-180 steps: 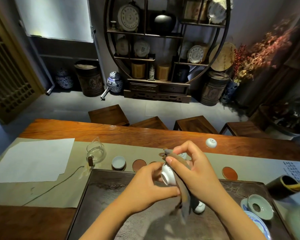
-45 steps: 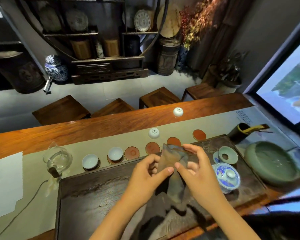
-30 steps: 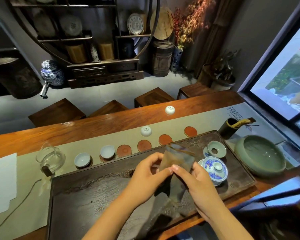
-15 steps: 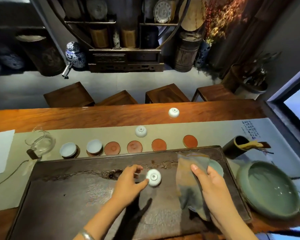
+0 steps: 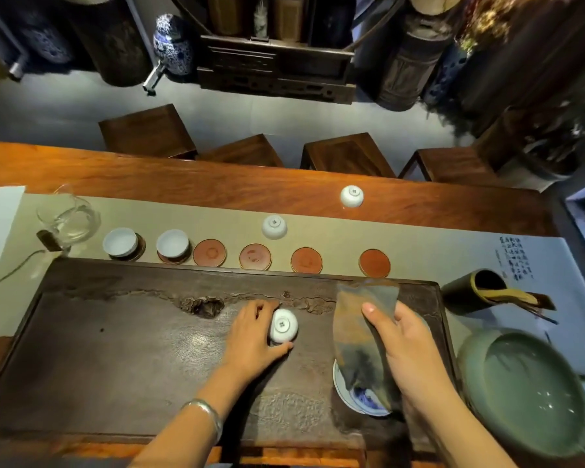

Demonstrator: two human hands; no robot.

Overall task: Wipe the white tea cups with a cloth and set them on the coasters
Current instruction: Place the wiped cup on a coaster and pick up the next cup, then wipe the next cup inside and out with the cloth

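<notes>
My left hand [image 5: 250, 336] is curled around a white cup [image 5: 283, 326] that sits upside down, foot ring up, on the dark tray [image 5: 115, 349]. My right hand [image 5: 399, 339] is pinched on the cloth [image 5: 355, 332], which hangs long-side down over a blue-patterned saucer [image 5: 348, 393]. Two cups [image 5: 120, 242] sit upright on coasters [image 5: 209, 253]; two more stand inverted on the wooden worktop [image 5: 183, 177]. Stools and shelves lie beyond. Half a second ago my fingers only touched the cup's side; now they wrap it.
</notes>
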